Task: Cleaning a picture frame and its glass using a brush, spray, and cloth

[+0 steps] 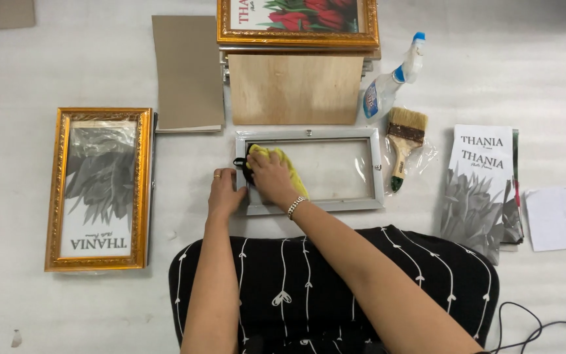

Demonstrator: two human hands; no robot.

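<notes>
At centre frame, our right hand (270,176) presses a yellow cloth (283,164) flat on the silver frame (314,207) glass; our left hand (225,194) lies open, bracing its left edge. We should wipe gently. A paintbrush (403,137) lies right.

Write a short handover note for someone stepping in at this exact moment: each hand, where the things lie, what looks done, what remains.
Left hand rests flat on the left edge of the grey frame, steadying it.
Right hand presses a yellow cloth on the frame's glass, at its left end.
Spray bottle and paintbrush lie right of the frame, untouched.
A finished-looking gold frame with a grey print lies to the left.
Done: cannot tell how much glass is wiped.
Left: likely the glass's right part.
</notes>
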